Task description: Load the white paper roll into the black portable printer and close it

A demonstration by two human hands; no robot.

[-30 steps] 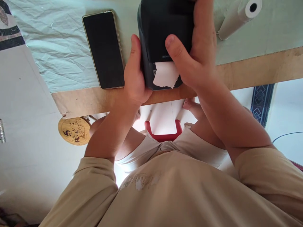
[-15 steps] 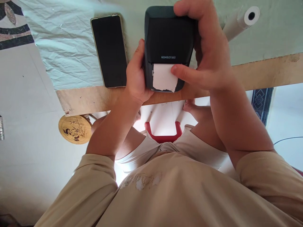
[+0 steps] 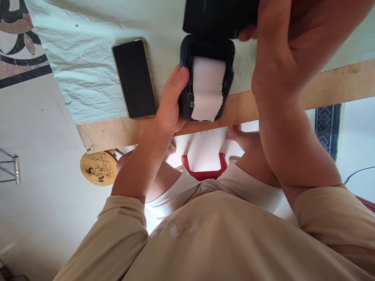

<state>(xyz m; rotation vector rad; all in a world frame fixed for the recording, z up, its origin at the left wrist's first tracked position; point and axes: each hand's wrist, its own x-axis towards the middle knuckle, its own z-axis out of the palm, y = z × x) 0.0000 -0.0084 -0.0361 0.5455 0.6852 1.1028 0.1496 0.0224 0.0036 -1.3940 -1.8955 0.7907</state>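
A black label printer [image 3: 184,48] sits tilted up near the table's front edge with its lid [image 3: 218,17] swung open at the far side. Inside the body lies a white paper roll [image 3: 208,86], its torn end hanging over the front. My left hand [image 3: 172,97] grips the printer's left side, thumb on the rim. My right hand [image 3: 275,47] is at the raised lid's right end, closed on it; a fingertip shows below the lid, while the other fingers are hidden or out of frame.
A dark-screened phone [image 3: 134,78] lies left of the printer on a pale green cloth [image 3: 88,78]. The wooden table edge [image 3: 117,130] runs in front of me. Below are a round wooden stool [image 3: 99,168] and a red frame [image 3: 205,174] between my legs.
The printer's lid has opened and swung away from me, exposing the paper roll. My right hand has moved from the printer's front and right side up to the lid. My left hand keeps its hold.
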